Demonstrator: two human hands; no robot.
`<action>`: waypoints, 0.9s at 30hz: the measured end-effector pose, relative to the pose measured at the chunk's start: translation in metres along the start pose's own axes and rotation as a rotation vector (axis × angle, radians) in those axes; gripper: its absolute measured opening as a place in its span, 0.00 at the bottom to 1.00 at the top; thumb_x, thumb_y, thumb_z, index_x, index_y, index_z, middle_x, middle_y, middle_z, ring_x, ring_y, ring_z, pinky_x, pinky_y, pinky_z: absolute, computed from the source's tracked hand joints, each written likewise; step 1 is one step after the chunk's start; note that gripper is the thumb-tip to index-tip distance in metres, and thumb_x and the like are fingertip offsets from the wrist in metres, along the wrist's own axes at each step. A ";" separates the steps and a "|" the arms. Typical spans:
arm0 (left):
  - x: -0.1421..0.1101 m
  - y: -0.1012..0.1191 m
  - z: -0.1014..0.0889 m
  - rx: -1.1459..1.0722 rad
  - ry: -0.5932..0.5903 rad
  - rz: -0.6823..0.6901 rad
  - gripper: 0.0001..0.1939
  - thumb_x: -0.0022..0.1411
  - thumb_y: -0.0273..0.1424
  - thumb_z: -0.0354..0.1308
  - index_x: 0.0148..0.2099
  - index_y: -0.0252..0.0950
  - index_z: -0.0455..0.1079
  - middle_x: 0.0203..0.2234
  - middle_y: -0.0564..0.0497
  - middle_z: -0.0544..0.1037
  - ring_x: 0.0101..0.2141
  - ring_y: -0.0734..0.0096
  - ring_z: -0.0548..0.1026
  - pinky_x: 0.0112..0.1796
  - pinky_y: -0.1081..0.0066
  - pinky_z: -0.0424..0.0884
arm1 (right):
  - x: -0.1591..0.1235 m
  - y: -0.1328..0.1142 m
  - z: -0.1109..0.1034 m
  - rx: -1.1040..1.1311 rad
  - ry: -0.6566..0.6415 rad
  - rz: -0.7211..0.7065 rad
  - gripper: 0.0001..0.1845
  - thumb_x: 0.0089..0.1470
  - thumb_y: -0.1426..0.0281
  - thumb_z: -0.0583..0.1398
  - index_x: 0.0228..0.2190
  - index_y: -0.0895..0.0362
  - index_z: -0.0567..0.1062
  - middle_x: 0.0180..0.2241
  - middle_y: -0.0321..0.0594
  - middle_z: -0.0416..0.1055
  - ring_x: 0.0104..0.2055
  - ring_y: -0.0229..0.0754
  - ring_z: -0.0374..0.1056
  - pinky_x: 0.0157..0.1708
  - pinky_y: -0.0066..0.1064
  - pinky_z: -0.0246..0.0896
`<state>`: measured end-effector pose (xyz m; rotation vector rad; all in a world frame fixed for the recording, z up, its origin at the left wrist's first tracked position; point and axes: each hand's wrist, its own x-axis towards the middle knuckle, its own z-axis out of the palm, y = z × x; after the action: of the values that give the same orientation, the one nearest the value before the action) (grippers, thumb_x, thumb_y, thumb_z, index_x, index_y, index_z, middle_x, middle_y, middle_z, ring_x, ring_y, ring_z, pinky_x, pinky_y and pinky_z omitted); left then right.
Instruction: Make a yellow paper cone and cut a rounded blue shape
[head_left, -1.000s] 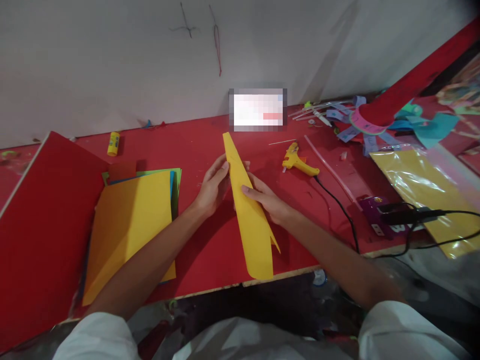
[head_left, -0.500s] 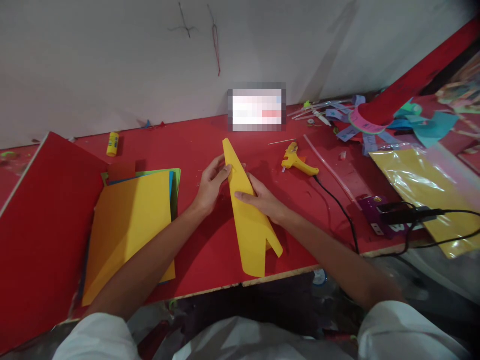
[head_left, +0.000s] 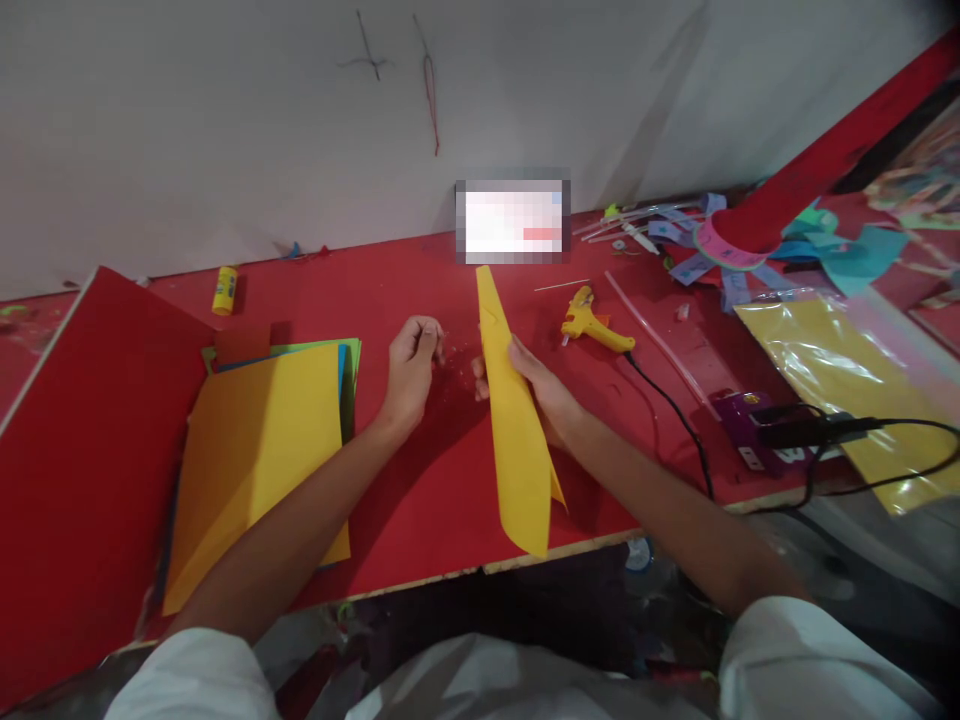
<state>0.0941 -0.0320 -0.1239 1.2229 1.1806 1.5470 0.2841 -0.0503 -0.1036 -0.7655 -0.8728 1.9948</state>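
Between the right hand's pinching fingers (head_left: pixel 523 360) is one bent yellow sheet (head_left: pixel 517 445); leftward, the left hand's fingers (head_left: pixel 427 345) curl together; rightward lies one glue gun (head_left: pixel 595 325).

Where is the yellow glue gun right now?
In the head view, the yellow glue gun lies right of centre on the red table, between the rolled yellow sheet in the right hand and a clear strip.

on the red flat tabletop (head_left: pixel 420 530), a stack of yellow, blue and green paper sheets (head_left: pixel 289 420) lies left of the rolled yellow paper sheet (head_left: pixel 517 450) in the right hand (head_left: pixel 553 390). behind the stack is a yellow cylindrical glue stick (head_left: pixel 224 290); right of the roll, a yellow plastic glue gun (head_left: pixel 596 325); farther right, a purple box (head_left: pixel 735 410).
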 end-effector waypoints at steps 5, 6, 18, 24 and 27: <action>-0.007 0.012 0.004 0.160 -0.094 0.054 0.27 0.74 0.50 0.58 0.28 0.39 0.61 0.21 0.55 0.63 0.25 0.73 0.62 0.31 0.68 0.61 | 0.002 -0.001 -0.003 0.014 -0.020 0.032 0.27 0.61 0.43 0.61 0.49 0.50 0.74 0.35 0.40 0.79 0.39 0.49 0.79 0.36 0.39 0.77; -0.008 0.014 0.005 0.180 -0.108 0.062 0.27 0.74 0.51 0.58 0.28 0.39 0.62 0.22 0.55 0.63 0.25 0.73 0.62 0.31 0.67 0.60 | 0.002 -0.001 -0.003 0.027 -0.016 0.024 0.26 0.60 0.46 0.63 0.50 0.49 0.73 0.35 0.40 0.79 0.39 0.49 0.79 0.37 0.40 0.78; -0.013 0.016 0.005 0.265 -0.134 0.108 0.22 0.73 0.52 0.58 0.36 0.39 0.68 0.27 0.55 0.67 0.28 0.72 0.63 0.33 0.67 0.61 | -0.004 -0.005 0.006 0.007 0.003 -0.052 0.29 0.47 0.65 0.73 0.46 0.48 0.65 0.39 0.33 0.79 0.31 0.40 0.75 0.28 0.32 0.71; -0.013 0.016 0.006 0.268 -0.143 0.112 0.22 0.74 0.52 0.57 0.36 0.39 0.68 0.28 0.54 0.67 0.29 0.70 0.64 0.34 0.67 0.61 | -0.001 -0.002 0.004 -0.013 -0.016 -0.075 0.33 0.52 0.52 0.72 0.52 0.46 0.65 0.33 0.29 0.74 0.28 0.37 0.69 0.29 0.30 0.67; -0.013 0.016 0.006 0.274 -0.157 0.115 0.20 0.74 0.50 0.57 0.36 0.39 0.68 0.27 0.54 0.67 0.29 0.70 0.64 0.34 0.67 0.61 | 0.001 0.001 0.002 -0.045 -0.022 -0.070 0.37 0.57 0.46 0.66 0.61 0.43 0.62 0.32 0.30 0.74 0.27 0.39 0.69 0.29 0.33 0.69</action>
<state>0.1014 -0.0470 -0.1102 1.5861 1.2659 1.3732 0.2818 -0.0510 -0.1038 -0.7300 -0.9481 1.9313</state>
